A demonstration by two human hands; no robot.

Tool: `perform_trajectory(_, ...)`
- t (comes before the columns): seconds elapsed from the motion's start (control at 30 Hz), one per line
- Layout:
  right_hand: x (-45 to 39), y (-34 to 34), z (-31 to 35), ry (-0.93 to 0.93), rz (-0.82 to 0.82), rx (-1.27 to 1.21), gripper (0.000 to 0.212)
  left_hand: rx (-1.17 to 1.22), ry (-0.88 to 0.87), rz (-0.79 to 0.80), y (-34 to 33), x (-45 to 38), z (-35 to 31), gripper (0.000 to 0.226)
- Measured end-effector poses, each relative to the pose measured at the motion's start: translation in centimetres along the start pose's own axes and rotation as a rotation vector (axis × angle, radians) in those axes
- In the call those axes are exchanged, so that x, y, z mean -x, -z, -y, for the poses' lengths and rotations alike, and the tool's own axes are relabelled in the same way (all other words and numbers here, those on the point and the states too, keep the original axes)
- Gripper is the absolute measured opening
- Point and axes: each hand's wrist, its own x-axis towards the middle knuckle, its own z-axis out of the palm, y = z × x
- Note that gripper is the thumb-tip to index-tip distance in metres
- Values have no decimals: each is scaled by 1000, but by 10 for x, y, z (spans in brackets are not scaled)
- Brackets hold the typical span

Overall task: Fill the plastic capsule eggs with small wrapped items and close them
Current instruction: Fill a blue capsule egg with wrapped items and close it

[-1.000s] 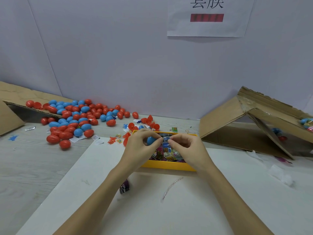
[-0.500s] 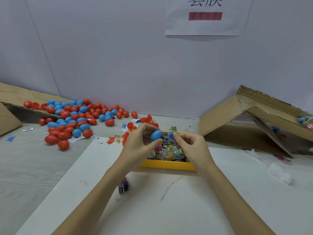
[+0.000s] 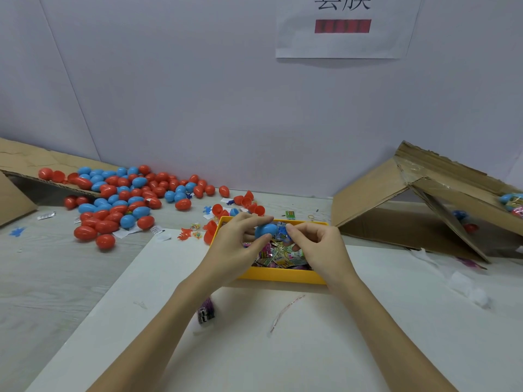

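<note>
- Pale lilac wall [image 3: 198, 94] fills the upper half of the head view, with a white paper sign [image 3: 343, 26] taped high up, showing dark characters and a red bar.
- Below it lies a light wood-grain table [image 3: 42, 273], with a white sheet [image 3: 311, 349] spread across the near part.
- On the sheet's far edge sits a yellow tray [image 3: 283, 275], full of small wrapped items [image 3: 278, 254] in mixed colours.
- Above the tray, the left hand [image 3: 235, 247] pinches a blue capsule egg [image 3: 266, 230] between thumb and curled fingers.
- Right hand [image 3: 317, 247] has its fingers curled, its fingertips right against the egg's open side, pinching a small blue piece [image 3: 281, 230]; what that piece is cannot be told.
- To the far left, a pile of red and blue eggs [image 3: 119, 199] spreads over the table and onto a flattened cardboard flap [image 3: 19, 162].
- Several open red egg halves [image 3: 249, 205] lie just behind the tray.
- At the right stands a tilted cardboard box [image 3: 396, 199], lying open on its side.
- On the sheet, partly under the left forearm, rests a purple wrapper [image 3: 206, 312]; a thin torn strip [image 3: 285, 312] lies nearby.
</note>
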Motion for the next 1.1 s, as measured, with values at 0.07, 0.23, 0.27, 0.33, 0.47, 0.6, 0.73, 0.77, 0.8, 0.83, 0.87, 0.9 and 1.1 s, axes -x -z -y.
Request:
perform_trajectory(0.07, 0, 0, 0, -2, -3, 10, 19, -29, -21, -10, 0, 1, 0, 38)
perform_trajectory(0.23, 1, -1, -1, 5, -13, 68, 20, -87, -35, -30, -2, 0, 0, 33)
perform_trajectory(0.27, 1, -2, -1, 7, -14, 82, 19, -101, -37, -32, -2, 0, 0, 30)
perform_trajectory(0.33, 1, -3, -2, 9, -8, 109, 17, -140, -55, -39, -3, 0, 0, 27)
perform_trajectory(0.47, 1, -3, -1, 11, 15, 120, 16, -176, -72, -48, -3, 1, 0, 25)
perform_trajectory(0.6, 0, -3, -2, 7, 23, 135, 17, -112, -59, -55, -2, 1, 1, 25)
perform_trajectory(0.73, 0, -4, -2, 13, 37, 154, 24, -58, -56, -27, -3, 1, 1, 26)
perform_trajectory(0.77, 1, -4, -2, 16, 39, 158, 25, -45, -59, -19, -3, 1, 0, 27)
perform_trajectory(0.8, 1, -4, -2, 20, 40, 163, 25, -33, -60, -9, -3, 1, 0, 29)
perform_trajectory(0.83, 1, -4, -1, 21, 42, 161, 25, -24, -58, 2, -3, 1, -1, 31)
perform_trajectory(0.87, 0, -3, -1, 19, 46, 148, 25, -19, -52, 11, -3, 1, -1, 33)
perform_trajectory(0.9, 0, -3, 0, 15, 54, 126, 24, -15, -45, 18, -3, 0, -1, 35)
perform_trajectory(1.1, 0, 2, 4, 3, 63, -75, 11, 64, -11, 24, -1, 0, 1, 37)
